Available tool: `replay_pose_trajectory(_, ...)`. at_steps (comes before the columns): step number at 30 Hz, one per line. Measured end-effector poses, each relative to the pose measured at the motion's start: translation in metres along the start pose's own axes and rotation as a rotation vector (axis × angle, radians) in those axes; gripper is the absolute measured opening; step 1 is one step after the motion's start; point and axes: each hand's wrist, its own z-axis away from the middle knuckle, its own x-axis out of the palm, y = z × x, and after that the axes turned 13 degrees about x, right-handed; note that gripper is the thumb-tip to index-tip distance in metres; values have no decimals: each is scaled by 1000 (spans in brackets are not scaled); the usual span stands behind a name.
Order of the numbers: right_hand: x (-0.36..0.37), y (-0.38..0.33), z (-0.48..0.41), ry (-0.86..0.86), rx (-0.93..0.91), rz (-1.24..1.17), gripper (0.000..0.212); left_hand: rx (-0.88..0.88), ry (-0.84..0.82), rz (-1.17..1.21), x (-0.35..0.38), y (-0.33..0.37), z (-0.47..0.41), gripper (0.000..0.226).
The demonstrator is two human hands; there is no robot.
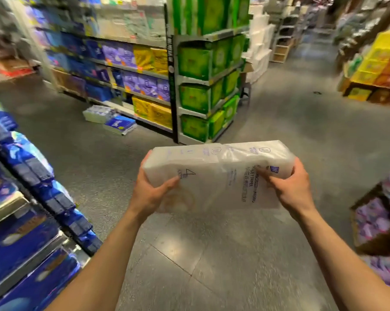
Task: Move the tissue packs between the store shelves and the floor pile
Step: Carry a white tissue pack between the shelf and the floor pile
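Shop aisle, grey tiled floor [212,254], stocked shelves [131,68] far left with blue, purple and yellow packs, green packs [196,63] on end rack, price tags on shelf edges

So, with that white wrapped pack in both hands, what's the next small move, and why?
Probably carry the white plastic-wrapped tissue pack forward-left toward the blue plastic pack and the pale plastic pack lying on the grey floor ahead. The left hand and right hand grip its ends, and it hangs mid-aisle over bare floor.
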Motion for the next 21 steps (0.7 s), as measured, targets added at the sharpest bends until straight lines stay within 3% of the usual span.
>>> replay_pose_trajectory(2,38,-11,-39,-48,-20,-9,100,-1,76,-27,-21,-16,-33,110)
replay_pose_trajectory(6,126,-27,-109,-132,-8,-62,92,-1,213,39,-60,-50,-102,73)
replay_pose_trajectory(9,210,-41,-171,-176,-21,-99,98,-28,287,44,-97,-83,-178,57)
replay_pose_trajectory(12,286,-61,-236,-212,-27,-120,84,-47,292,8,-136,-101,-269,57)
replay_pose_trajectory(21,458,-144,-412,-252,-38,-190,75,35,242,-120,-211,-141,-519,64)
